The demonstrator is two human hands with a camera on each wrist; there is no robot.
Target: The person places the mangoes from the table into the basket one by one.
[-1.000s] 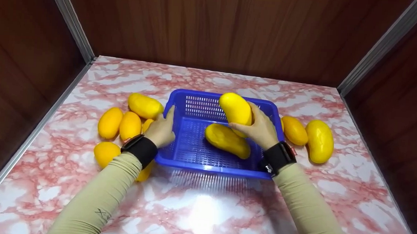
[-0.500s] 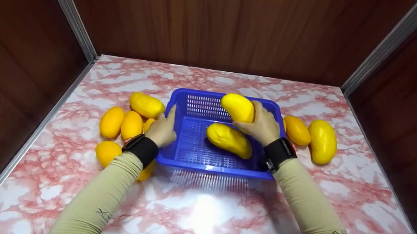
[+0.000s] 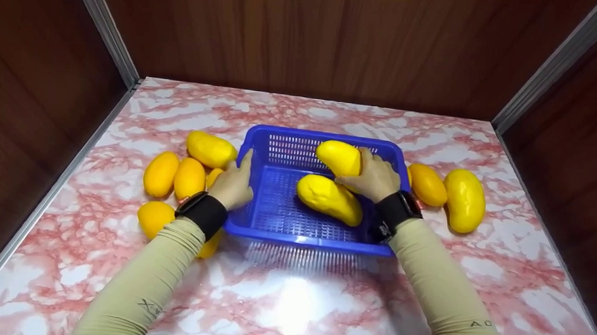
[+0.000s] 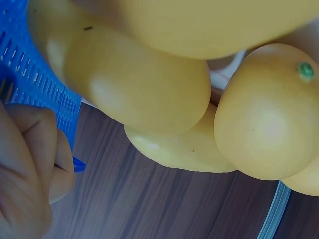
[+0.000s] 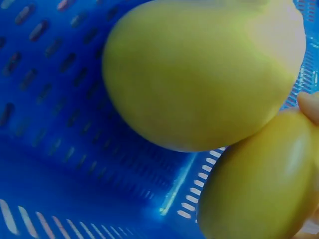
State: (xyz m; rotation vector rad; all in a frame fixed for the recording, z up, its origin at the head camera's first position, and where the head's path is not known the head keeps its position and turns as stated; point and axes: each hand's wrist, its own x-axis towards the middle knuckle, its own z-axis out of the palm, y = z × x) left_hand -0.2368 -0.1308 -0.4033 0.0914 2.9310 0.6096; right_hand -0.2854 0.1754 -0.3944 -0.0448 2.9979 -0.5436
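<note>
In the head view a blue plastic basket (image 3: 305, 241) stands mid-table. My left hand (image 3: 232, 187) grips its left rim, fingers curled over the edge; the left wrist view shows those bent fingers (image 4: 37, 144) against the basket's slotted wall. Inside the basket, toward the back right, my right hand (image 3: 378, 178) holds a yellow mango (image 3: 337, 156). Another mango (image 3: 330, 199) lies slantwise on the basket floor just in front of it. Seen from the right wrist, the held mango (image 5: 259, 184) is beside the larger-looking mango (image 5: 199, 74); most of that hand is out of frame.
Several mangoes, such as an orange-yellow one (image 3: 161, 174), lie left of the basket, some partly behind my left hand and wrist. On the right side are an orange mango (image 3: 427, 184) and a curved yellow mango (image 3: 464, 201). Wooden panels (image 3: 314, 42) enclose the marbled table (image 3: 252, 296).
My right hand has come down a little with the mango, lower into the basket. The left hand keeps its grip on the rim. The view has shifted slightly.
</note>
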